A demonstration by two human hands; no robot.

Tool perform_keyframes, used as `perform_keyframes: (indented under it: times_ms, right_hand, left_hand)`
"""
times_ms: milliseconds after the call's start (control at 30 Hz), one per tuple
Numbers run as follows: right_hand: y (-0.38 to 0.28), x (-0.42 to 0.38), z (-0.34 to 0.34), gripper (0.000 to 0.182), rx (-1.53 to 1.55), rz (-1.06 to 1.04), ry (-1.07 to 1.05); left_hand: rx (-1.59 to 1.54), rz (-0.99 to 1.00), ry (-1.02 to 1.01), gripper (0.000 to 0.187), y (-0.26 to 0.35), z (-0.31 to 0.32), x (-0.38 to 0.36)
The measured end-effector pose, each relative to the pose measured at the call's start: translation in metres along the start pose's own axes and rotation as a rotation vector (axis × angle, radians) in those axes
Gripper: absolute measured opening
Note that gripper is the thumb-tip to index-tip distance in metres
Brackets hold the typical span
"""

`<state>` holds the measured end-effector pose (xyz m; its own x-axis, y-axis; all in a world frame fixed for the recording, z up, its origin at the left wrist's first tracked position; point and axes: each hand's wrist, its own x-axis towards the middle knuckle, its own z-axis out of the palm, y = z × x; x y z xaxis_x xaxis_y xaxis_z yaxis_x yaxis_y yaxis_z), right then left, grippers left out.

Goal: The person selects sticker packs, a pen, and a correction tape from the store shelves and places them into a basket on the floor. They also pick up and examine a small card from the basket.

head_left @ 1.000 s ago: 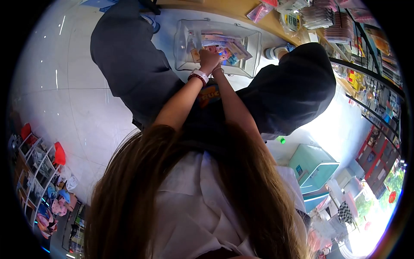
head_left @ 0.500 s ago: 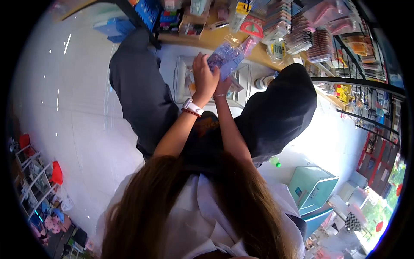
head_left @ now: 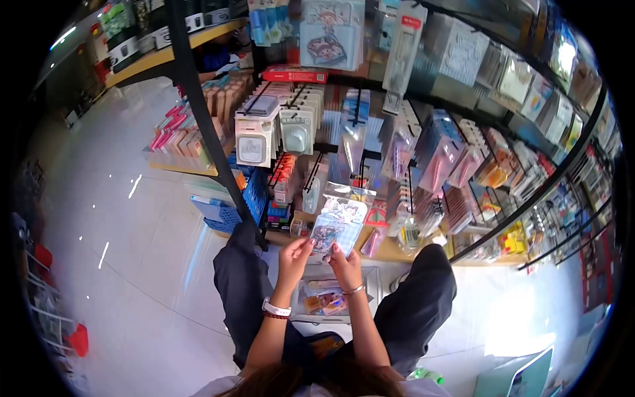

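Both hands hold a flat clear plastic packet (head_left: 342, 221) with pale blue cartoon-figure prints inside, tilted up in front of the rack. My left hand (head_left: 293, 261) pinches its lower left edge between thumb and fingers. At the lower edge, my right hand (head_left: 345, 268) grips with its thumb on the front face. What exactly the packet contains is too small to make out. Below the hands, between the knees, sits a grey tray (head_left: 374, 288) with several small colourful packets in it, partly hidden by the right wrist.
A display rack with hanging goods stands ahead, including white-backed packs (head_left: 254, 135) and a larger cartoon pack (head_left: 331, 40). Its black post (head_left: 198, 106) rises left of centre. A blue basket (head_left: 253, 198) is by the left knee. A pale green bin (head_left: 516, 370) stands at lower right.
The view has tilted up towards the rack. The packet is now upright facing me, its cartoon prints clearer, and the right hand shows at its lower edge instead of behind it.
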<state>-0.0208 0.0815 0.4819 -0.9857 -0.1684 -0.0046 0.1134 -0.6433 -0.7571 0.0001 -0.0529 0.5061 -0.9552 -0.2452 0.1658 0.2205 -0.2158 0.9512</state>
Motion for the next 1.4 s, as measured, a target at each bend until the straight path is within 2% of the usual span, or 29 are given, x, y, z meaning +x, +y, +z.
perform_keyframes:
  times_ms: [67, 200, 267, 333, 400, 467, 600, 667, 700, 1133, 1167, 1400]
  right_hand:
    - [-0.008, -0.001, 0.015, 0.02, 0.021, -0.012, -0.065]
    - [-0.027, 0.009, 0.029, 0.019, 0.044, -0.077, -0.108]
    - [-0.04, 0.019, 0.031, 0.017, -0.055, -0.135, -0.068]
    - [-0.06, 0.031, 0.041, 0.016, -0.186, -0.19, -0.116]
    - [-0.088, 0.042, 0.061, 0.014, -0.241, -0.299, -0.182]
    - [-0.122, 0.05, 0.092, 0.013, -0.356, -0.422, -0.204]
    - [-0.192, 0.075, 0.161, 0.013, -0.333, -0.615, -0.236]
    - [-0.211, 0.083, 0.183, 0.014, -0.301, -0.677, -0.239]
    - [-0.22, 0.087, 0.192, 0.015, -0.283, -0.683, -0.204]
    - [-0.244, 0.127, 0.219, 0.018, -0.239, -0.759, -0.143]
    - [-0.249, 0.129, 0.223, 0.018, -0.248, -0.78, -0.157]
    - [-0.248, 0.125, 0.222, 0.018, -0.241, -0.734, -0.129]
  left_hand:
    - [-0.1, -0.035, 0.013, 0.023, 0.021, 0.001, -0.001]
    - [-0.09, 0.07, 0.026, 0.025, 0.046, 0.0, 0.009]
    - [-0.059, 0.109, 0.003, 0.026, 0.063, -0.001, 0.012]
    - [-0.037, 0.154, 0.003, 0.027, 0.075, -0.003, 0.022]
    - [-0.021, 0.183, -0.076, 0.028, 0.1, -0.002, 0.039]
    - [-0.001, 0.295, -0.128, 0.03, 0.134, 0.003, 0.059]
    - [-0.034, 0.452, -0.132, 0.029, 0.218, 0.032, 0.104]
    - [0.033, 0.567, -0.13, 0.029, 0.24, 0.042, 0.122]
    - [0.023, 0.559, -0.118, 0.029, 0.252, 0.048, 0.128]
    - [0.022, 0.585, -0.173, 0.033, 0.28, 0.06, 0.177]
    - [0.054, 0.564, -0.124, 0.033, 0.283, 0.062, 0.178]
    - [0.018, 0.551, -0.179, 0.033, 0.286, 0.062, 0.177]
